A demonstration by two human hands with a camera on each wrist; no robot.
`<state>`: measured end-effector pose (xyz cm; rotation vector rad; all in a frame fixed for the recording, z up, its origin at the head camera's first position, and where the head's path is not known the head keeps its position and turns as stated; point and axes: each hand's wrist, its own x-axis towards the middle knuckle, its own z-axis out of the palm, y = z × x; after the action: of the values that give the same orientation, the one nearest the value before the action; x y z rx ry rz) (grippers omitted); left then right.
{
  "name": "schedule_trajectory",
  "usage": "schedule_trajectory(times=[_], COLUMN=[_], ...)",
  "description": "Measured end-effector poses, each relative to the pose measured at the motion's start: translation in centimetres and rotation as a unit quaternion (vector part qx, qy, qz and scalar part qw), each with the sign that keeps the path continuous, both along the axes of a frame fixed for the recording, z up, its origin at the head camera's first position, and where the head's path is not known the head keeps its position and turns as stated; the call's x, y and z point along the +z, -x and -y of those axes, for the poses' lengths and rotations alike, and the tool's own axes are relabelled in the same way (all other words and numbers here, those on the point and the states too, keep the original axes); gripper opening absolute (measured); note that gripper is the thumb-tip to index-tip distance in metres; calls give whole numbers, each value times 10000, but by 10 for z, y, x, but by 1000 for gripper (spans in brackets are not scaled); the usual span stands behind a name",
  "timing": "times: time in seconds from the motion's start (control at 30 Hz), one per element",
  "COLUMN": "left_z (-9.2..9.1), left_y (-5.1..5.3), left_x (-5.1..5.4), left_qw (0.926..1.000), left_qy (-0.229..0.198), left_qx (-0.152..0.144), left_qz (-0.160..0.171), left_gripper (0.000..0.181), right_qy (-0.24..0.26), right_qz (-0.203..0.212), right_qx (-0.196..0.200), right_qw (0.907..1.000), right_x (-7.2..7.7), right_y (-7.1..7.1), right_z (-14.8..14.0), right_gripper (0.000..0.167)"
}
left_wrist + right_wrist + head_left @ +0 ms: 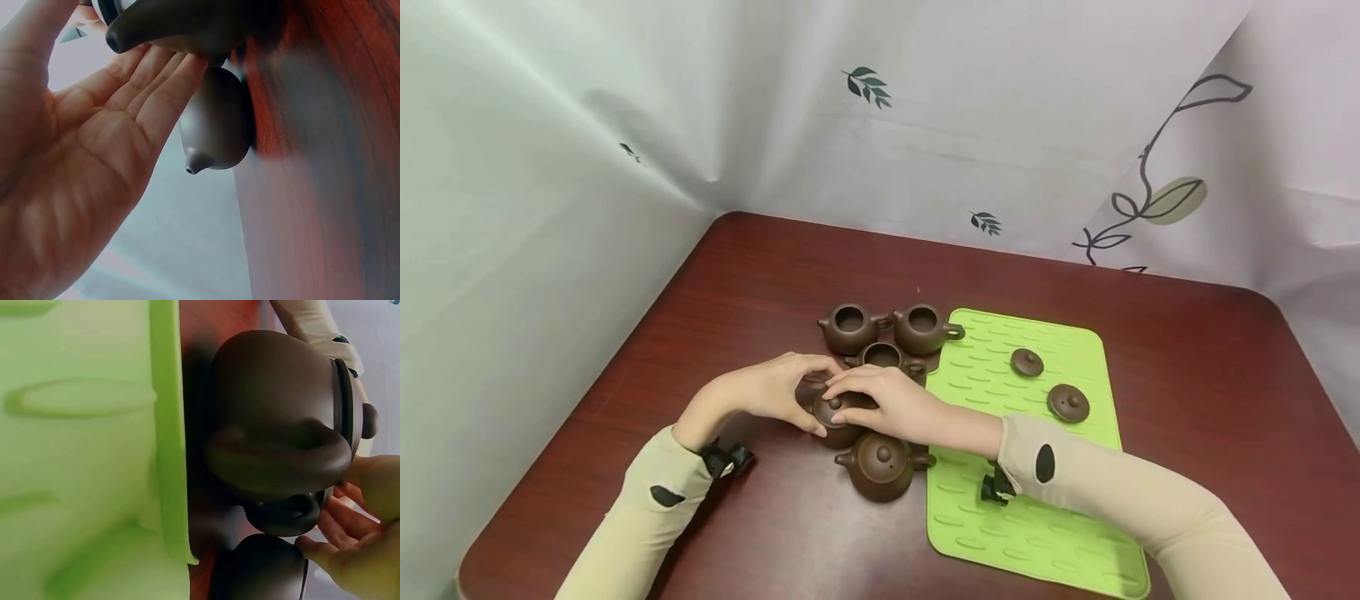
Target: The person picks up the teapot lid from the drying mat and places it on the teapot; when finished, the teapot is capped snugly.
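Between both hands in the head view stands a brown teapot point(842, 435) with a small knobbed lid point(828, 409) on top. The left hand point(767, 390) curves round its left side, thumb in front and fingers behind; the left wrist view shows the hand's palm point(100, 150) beside a spout point(150, 26). From the right, the right hand point(898, 404) holds the lid between thumb and fingertips. Just in front is a lidded teapot point(880, 479), large in the right wrist view, where it partly hides the right hand's work point(275, 381).
Behind the hands stand three lidless teapots point(850, 340) point(919, 340) point(880, 357), close together. To the right, a green mat point(985, 533) lies on the red-brown table point(760, 533) with two loose lids point(1027, 362) point(1067, 403) on it. Pale curtains hang behind.
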<state>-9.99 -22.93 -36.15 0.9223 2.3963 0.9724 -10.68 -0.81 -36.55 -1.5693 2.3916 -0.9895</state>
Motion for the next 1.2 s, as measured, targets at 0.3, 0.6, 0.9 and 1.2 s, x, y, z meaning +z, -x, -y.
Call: schedule_trajectory(times=[0.3, 0.6, 0.9, 1.2], left_z=[-2, -4, -25, -44], left_y=[-2, -4, 10, 30], left_x=[4, 10, 14, 16], left_qw=[9983, 9988, 9818, 9880], left_qy=[313, -101, -1010, -1020], left_qx=[-249, 183, 773, 74], left_qz=[-431, -447, -1410, -1154], left_gripper=[67, 57, 32, 45], right_qy=[-587, -688, -484, -498], right_qz=[-271, -215, -40, -29], right_qx=[280, 249, 5, 10], right_qw=[9975, 9971, 9988, 9988], right_x=[4, 5, 10, 9], right_y=[2, 2, 0, -2], right_z=[-6, -25, -56, -80], right_gripper=[42, 56, 47, 42])
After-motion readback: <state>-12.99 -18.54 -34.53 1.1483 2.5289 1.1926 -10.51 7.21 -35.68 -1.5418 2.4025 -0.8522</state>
